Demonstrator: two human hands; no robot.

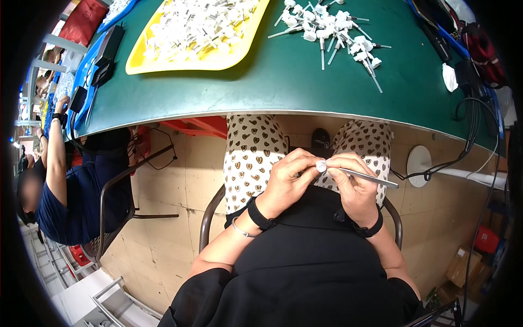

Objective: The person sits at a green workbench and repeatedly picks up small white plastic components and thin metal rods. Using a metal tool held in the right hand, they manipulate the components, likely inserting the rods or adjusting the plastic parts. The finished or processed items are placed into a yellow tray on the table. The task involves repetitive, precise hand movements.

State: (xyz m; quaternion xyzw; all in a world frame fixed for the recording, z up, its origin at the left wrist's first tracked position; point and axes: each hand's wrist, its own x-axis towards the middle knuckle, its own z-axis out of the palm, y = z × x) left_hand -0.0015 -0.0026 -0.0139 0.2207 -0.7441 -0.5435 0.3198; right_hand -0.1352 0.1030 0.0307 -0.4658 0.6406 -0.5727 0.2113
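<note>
Tool (378, 180) sits in right hand (355, 188) while left hand (291, 179) pinches one piece (321, 166), seemingly unfinished, with a pile (343, 24) right of the tray (180, 66).

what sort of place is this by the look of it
Probably a small-parts workshop or factory floor: a yellow tray heaped with small whitish pieces, a loose pile of similar ones on the green table, and another person seated nearby.

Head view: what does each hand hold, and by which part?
The left hand pinches a white piece; by which part is too small to tell. The right hand holds a grey tool toward its end nearest that piece.
</note>
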